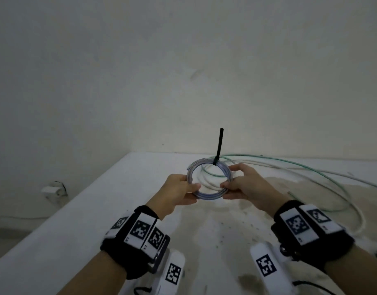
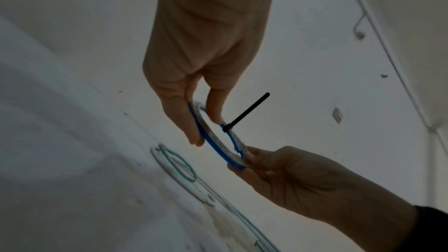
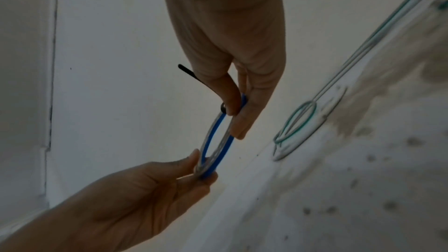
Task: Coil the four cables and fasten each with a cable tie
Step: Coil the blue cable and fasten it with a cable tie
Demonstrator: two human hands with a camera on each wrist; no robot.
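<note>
A coiled blue-and-clear cable (image 1: 206,196) is held up above the white table (image 1: 76,209). A black cable tie (image 1: 219,143) is fastened round the coil's far side, its tail sticking straight up. My left hand (image 1: 194,191) pinches the coil's left side between thumb and fingers. My right hand (image 1: 224,190) pinches its right side the same way. The left wrist view shows my left hand (image 2: 204,125) on the coil (image 2: 211,143) beside the tie (image 2: 247,112). In the right wrist view my right hand (image 3: 236,118) grips the coil (image 3: 211,135) next to the tie (image 3: 191,75).
A loose green cable (image 1: 300,165) and a white cable (image 1: 363,218) sprawl in wide loops over the table's back and right side, behind the held coil. The table's left edge runs diagonally; a wall stands just behind it. Dark specks mark the near tabletop.
</note>
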